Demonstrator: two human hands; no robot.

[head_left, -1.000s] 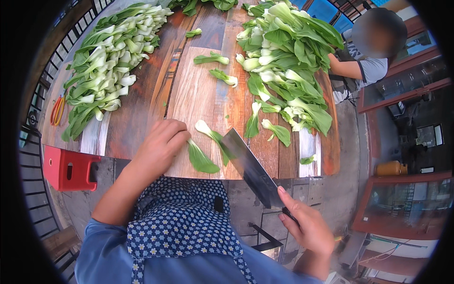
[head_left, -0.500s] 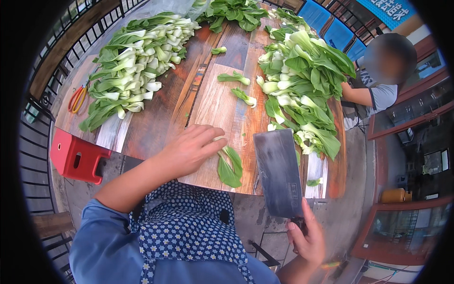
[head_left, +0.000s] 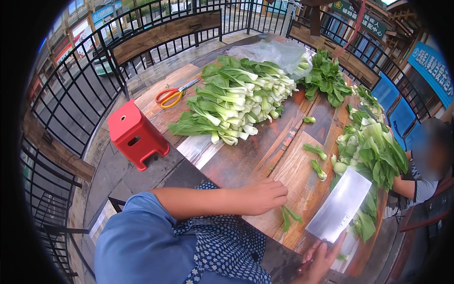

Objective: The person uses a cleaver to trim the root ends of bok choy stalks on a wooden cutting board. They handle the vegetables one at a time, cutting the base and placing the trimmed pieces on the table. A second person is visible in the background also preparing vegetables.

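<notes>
My left hand point(head_left: 266, 195) is closed over a small bok choy point(head_left: 289, 217) at the near edge of the wooden table. Green leaves stick out below my fingers; its stem is hidden under them. In my right hand point(head_left: 320, 261) is the handle of a cleaver point(head_left: 341, 204), its broad blade tilted up, apart from that bok choy. Two loose bok choy point(head_left: 315, 151) lie farther up the board-like pale strip, with a smaller piece point(head_left: 309, 119) beyond them. Behind the cleaver spreads a heap of bok choy point(head_left: 376, 149) on the right.
A large row of bok choy point(head_left: 239, 97) covers the table's left part, beside scissors point(head_left: 175, 94) with red and yellow handles. A plastic bag point(head_left: 269, 52) and leafy greens point(head_left: 326, 78) lie at the back. A red stool point(head_left: 135, 130) stands left; another person point(head_left: 428, 156) is at the right.
The view has swung left, bringing the stool, scissors and railing farther into sight. The cleaver blade has turned and now shines bright. My left hand still covers the bok choy stem.
</notes>
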